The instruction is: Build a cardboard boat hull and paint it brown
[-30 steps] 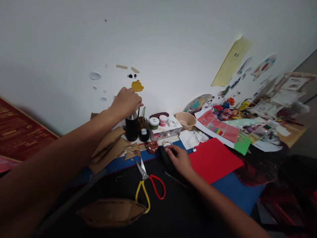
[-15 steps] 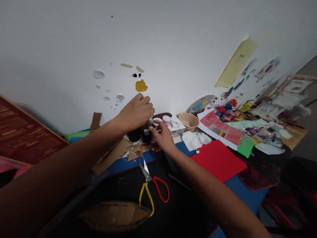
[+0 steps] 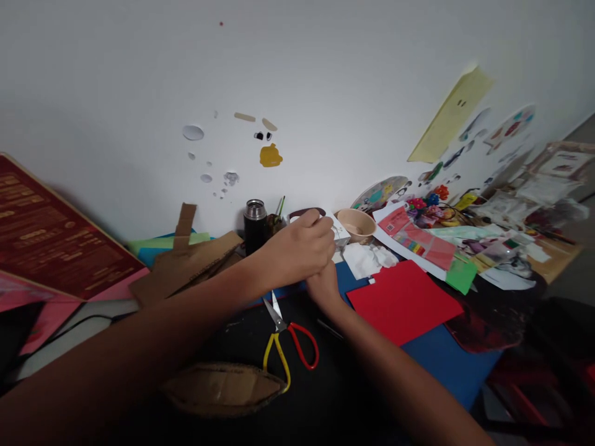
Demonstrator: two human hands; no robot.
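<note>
My left hand [image 3: 297,246] is curled closed on top of my right hand [image 3: 324,284], over the back of the desk. Whatever the two hands hold between them is hidden by the fingers. Just left of them an uncapped black thermos flask [image 3: 255,228] stands upright, and a green-tipped brush [image 3: 281,207] rises behind the left hand. Scissors [image 3: 279,322] with one yellow and one red handle lie spread on the black surface below. A boat-shaped cardboard piece [image 3: 223,390] rests nearer to me.
Red paper [image 3: 402,300] and crumpled white tissue [image 3: 367,260] lie to the right, with a beige bowl [image 3: 356,224] behind. Cardboard scraps [image 3: 186,263] and a dark red board [image 3: 65,229] are at left. Craft clutter [image 3: 499,229] fills the far right.
My left hand has moved right and down from above the flask, onto my right hand. The flask's open top now shows. My right hand has moved slightly right and down, away from the jars.
</note>
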